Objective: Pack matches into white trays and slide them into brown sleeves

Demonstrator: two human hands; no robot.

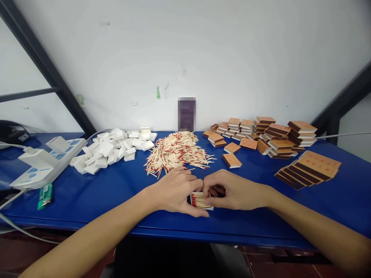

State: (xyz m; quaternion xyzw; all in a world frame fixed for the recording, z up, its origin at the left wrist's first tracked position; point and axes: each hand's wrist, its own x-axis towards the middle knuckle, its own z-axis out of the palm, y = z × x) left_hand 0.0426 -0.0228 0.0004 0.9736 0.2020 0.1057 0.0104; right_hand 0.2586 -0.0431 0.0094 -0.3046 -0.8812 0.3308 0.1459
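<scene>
A small white matchbox tray [212, 209] filled with red-tipped matches [198, 200] lies on the blue table near its front edge. My left hand [178, 191] is closed around the tray's left side, thumb along the near edge and fingers at the far edge. My right hand [236, 190] reaches in from the right, its thumb and fingers bent together over the matches at the tray's right end. Those fingertips partly hide the tray, and whether they pinch a match is unclear. Just beyond both hands lies a big heap of loose matches [176, 152].
White empty trays [108, 150] are piled at the back left. Stacks of orange-brown matchbox sleeves [278, 144] fill the right, with a leaning row [315, 166] nearest. A power strip [63, 156] with plugs and a green battery pack [45, 196] sit far left.
</scene>
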